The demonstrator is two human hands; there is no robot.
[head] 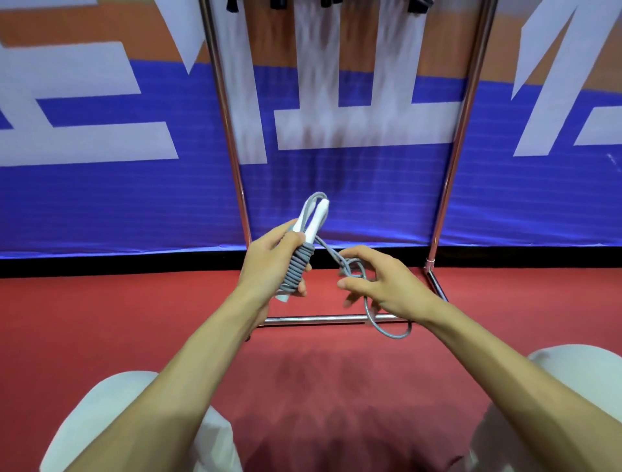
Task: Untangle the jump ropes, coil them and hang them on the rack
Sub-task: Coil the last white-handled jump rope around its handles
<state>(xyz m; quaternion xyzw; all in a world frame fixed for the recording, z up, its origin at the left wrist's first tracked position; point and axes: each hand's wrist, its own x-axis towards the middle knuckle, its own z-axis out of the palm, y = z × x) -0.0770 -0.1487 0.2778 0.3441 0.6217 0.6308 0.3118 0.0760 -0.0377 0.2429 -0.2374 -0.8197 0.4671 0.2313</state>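
Observation:
My left hand [272, 262] grips the two white handles of a grey jump rope [298, 266], held together and pointing up toward the rack. Grey cord is wound in tight turns around the handles' lower part. From the winding the loose cord runs right to my right hand [380, 283], whose curled fingers hold a loop of it; the free end [390, 332] hangs in a curve below that hand. The metal rack [232, 141] stands straight ahead, its two uprights rising past the top edge, where dark ends of hung ropes [279, 4] just show.
The rack's low crossbar [319, 319] and right foot [436, 284] lie on the red floor just beyond my hands. A blue, white and orange banner [101, 188] covers the wall behind. My knees in light trousers [111, 404] frame the bottom corners.

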